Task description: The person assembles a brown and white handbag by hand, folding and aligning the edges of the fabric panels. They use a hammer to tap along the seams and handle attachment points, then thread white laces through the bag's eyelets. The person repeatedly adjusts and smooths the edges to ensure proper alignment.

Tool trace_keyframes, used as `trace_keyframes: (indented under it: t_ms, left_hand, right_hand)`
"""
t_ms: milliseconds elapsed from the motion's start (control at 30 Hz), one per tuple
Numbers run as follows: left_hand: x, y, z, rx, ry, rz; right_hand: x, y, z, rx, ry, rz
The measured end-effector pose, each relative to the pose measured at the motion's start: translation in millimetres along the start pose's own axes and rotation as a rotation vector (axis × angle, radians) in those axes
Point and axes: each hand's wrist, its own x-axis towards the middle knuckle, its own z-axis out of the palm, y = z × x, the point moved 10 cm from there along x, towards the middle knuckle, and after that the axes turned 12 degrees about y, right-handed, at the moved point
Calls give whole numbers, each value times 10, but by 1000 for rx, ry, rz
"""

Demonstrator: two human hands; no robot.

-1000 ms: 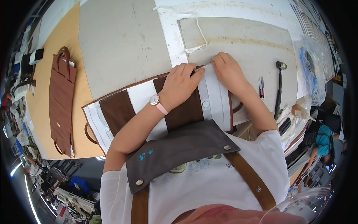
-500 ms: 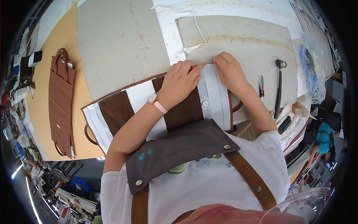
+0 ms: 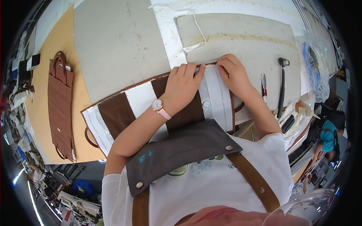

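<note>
A flat, unfolded bag panel (image 3: 143, 91) lies on the worktable in front of me, white inside with dark brown sections, a brown edge and round metal snaps. A brown handle loop shows at each end. My left hand (image 3: 183, 84), with a watch on its wrist, is closed over the panel's far edge, its fingers bent and its thumb near the edge. To its right, my right hand (image 3: 234, 75) pinches the same edge near the far right corner; its fingertips are partly hidden.
A finished-looking brown bag (image 3: 60, 109) lies on tan board at left. On the right lie a hammer (image 3: 282, 86), small pointed tools (image 3: 264, 88) and a clear plastic bag (image 3: 315, 71). A white cord (image 3: 200, 34) rests beyond the panel. Another person (image 3: 328, 137) is at far right.
My left hand has shifted slightly at the edge, its fingers less tightly curled and the knuckles raised. My right hand stays at the corner, its fingers drawn in a little.
</note>
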Motion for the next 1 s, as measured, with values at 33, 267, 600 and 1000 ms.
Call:
trace_keyframes:
  t_ms: [33,267,600,1000]
  left_hand:
    - [-2,-1,4,-1,0,3]
    - [5,-5,-5,-3,-3,6]
    - [-27,-15,-31,-27,33,-3]
    - [36,-99,-61,-126,125,-35]
  right_hand:
    - [1,12,-35,14,37,17]
    - [-91,-201,97,-207,-53,-165]
    - [-127,-322,91,-203,-53,-91]
    - [-159,-400,193,-242,-113,-99]
